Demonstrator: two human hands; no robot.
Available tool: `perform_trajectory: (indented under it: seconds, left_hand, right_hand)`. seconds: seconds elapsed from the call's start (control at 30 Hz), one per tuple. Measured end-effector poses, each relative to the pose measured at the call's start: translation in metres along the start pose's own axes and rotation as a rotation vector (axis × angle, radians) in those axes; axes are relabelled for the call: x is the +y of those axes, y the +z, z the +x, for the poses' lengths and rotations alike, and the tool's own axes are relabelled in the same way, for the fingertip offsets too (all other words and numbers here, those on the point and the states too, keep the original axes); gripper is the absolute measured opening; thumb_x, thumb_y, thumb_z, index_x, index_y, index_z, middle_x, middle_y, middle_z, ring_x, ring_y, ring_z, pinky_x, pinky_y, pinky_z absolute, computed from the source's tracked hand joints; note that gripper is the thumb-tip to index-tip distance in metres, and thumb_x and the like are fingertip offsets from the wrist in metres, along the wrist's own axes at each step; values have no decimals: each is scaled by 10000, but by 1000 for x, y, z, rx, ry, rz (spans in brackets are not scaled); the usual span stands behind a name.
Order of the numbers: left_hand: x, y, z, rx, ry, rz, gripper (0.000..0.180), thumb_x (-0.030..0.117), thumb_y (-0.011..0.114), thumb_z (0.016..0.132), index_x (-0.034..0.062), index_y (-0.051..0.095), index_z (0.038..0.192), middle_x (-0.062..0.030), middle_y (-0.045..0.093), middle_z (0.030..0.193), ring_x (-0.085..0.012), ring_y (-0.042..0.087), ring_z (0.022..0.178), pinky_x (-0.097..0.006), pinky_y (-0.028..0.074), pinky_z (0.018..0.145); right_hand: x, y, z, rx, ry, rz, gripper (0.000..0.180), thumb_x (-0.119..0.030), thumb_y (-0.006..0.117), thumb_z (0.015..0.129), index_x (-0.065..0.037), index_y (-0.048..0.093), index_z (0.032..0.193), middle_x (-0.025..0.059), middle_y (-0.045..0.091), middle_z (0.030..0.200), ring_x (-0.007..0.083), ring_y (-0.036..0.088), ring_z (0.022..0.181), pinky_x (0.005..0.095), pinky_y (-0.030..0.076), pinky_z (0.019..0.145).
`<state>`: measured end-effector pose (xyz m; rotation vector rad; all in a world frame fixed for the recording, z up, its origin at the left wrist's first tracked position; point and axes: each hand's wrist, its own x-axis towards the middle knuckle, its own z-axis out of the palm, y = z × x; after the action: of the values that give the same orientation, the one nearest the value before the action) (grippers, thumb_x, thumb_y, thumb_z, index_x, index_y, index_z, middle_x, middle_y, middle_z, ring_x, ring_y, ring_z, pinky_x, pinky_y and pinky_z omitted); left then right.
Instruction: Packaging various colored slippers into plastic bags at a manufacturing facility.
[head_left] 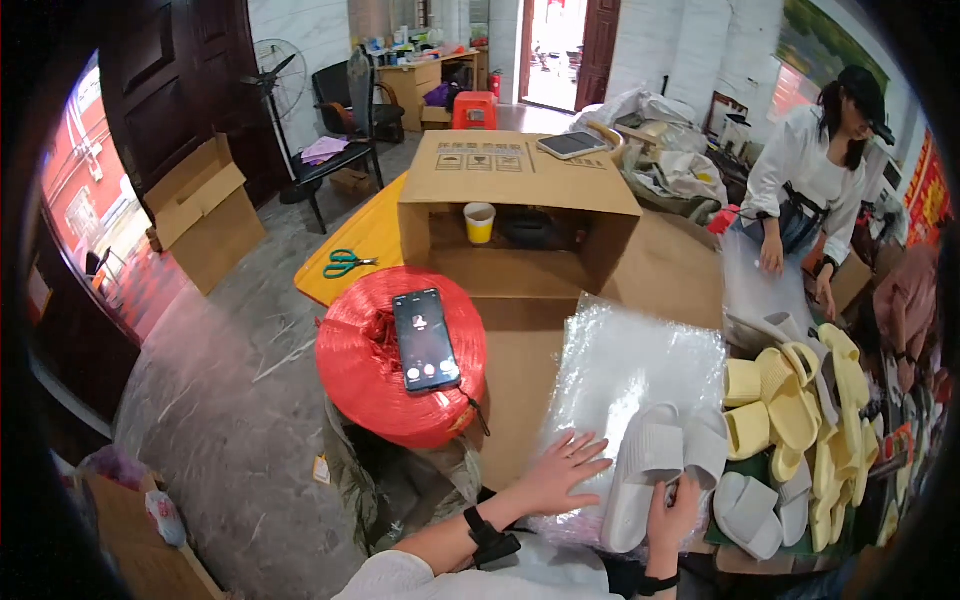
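A stack of clear plastic bags [625, 345] lies on the table before me. My left hand [565, 470] rests on the bags with its fingers spread and nothing in them. Just right of it, a pair of light grey slide sandals [640, 470] lies on the stack, the two side by side. My right hand [675, 510] grips this pair at its near side, fingers curled between the two. Part of those fingers is hidden by the sandals.
A phone [426, 340] lies on a red roll of twine [350, 380], left of the bags. Green-handled scissors [345, 263] lie on the yellow surface. Behind stands an open carton [520, 280] with a paper cup [480, 223]. Yellow slides [795, 410] crowd the right; a co-worker [810, 190] stands beyond.
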<state>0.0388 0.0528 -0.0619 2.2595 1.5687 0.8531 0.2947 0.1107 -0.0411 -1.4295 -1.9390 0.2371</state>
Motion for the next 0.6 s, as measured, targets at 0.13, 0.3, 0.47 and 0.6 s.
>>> perform_trajectory:
  seconds: [0.13,0.3,0.47,0.6]
  left_hand:
    - [1,-5,-4,0,-37,-5,675,543,640,927,168,528,1477,-105,375,1623,-343,287,1517,-553,184,1243]
    - [2,-4,-3,18,-14,-5,669,539,663,913,161,553,1454,-106,399,1609,-352,314,1504,-574,201,1231]
    - [2,-1,-2,31,-5,8,669,549,666,907,181,555,1455,-101,407,1605,-354,317,1503,-574,203,1232]
    - [4,-3,-3,7,-28,14,676,559,677,896,187,562,1449,-88,410,1606,-362,323,1500,-576,209,1230]
  right_hand:
    - [-5,-3,-2,-31,42,11,396,-150,727,869,49,624,1195,179,566,928,348,566,775,436,459,669]
    - [-3,-4,0,-19,-4,0,411,-180,735,873,54,628,1193,176,561,911,339,569,766,435,460,665]
    - [-5,-9,0,-5,16,-31,414,-195,747,860,31,636,1188,153,553,863,333,578,747,435,462,642]
    - [-5,-9,-1,-22,36,-10,406,-210,747,864,10,642,1188,137,560,859,327,586,742,433,464,630]
